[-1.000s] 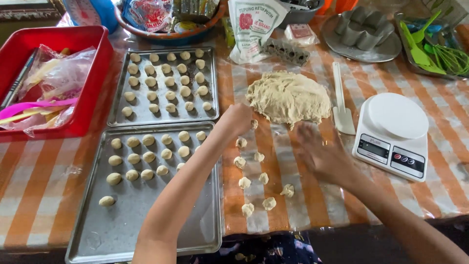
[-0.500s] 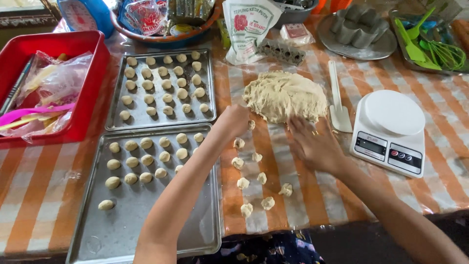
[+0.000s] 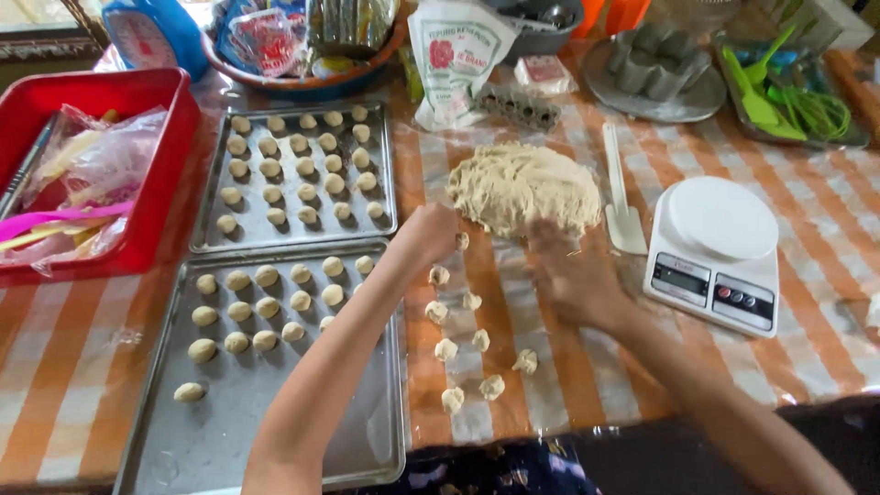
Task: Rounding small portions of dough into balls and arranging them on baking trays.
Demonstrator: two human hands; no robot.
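Both hands are at the near edge of the dough mound (image 3: 522,188), which sits on the striped worktop (image 3: 82,367) between the trays and the white kitchen scale (image 3: 718,249). The left hand (image 3: 429,231) is closed, fingers curled in, right beside a small piece of dough, though I cannot tell whether it is pinching anything. The right hand (image 3: 570,275) lies palm down just below the mound, fingers reaching towards it; it is blurred, so their spread is hard to read.

Progress looks solid. The far baking tray (image 3: 295,174) is full, rows of rolled balls edge to edge. The near baking tray (image 3: 266,367) carries roughly three rows at its top end, plus one stray ball (image 3: 189,392) lower down; most of its metal is bare. On the worktop, a scatter of rough dough pieces (image 3: 472,344) lies between the arms, torn off but not yet rounded.

What's left, by my reading: a big mound to portion, those loose pieces to roll, and more than half the near tray to fill. A white spatula (image 3: 621,197) lies beside the mound, untouched.
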